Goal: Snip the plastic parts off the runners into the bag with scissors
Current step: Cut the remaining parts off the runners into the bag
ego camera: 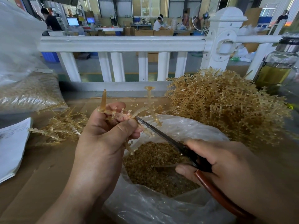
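My left hand (103, 136) grips an amber plastic runner (149, 103) with branching arms, held over the open clear bag (178, 126). My right hand (226, 160) grips the scissors (163, 137) by their dark handles. The blade tips sit against the runner just beside my left thumb; the blades look nearly closed. Cut amber parts (155, 165) fill the bag below both hands.
A big heap of uncut runners (226, 107) lies at the right, a smaller pile of runners (61, 126) at the left. A filled bag (29, 92), papers (11, 146), a glass jar (278, 65) and a white railing (121, 43) surround the cardboard-covered bench.
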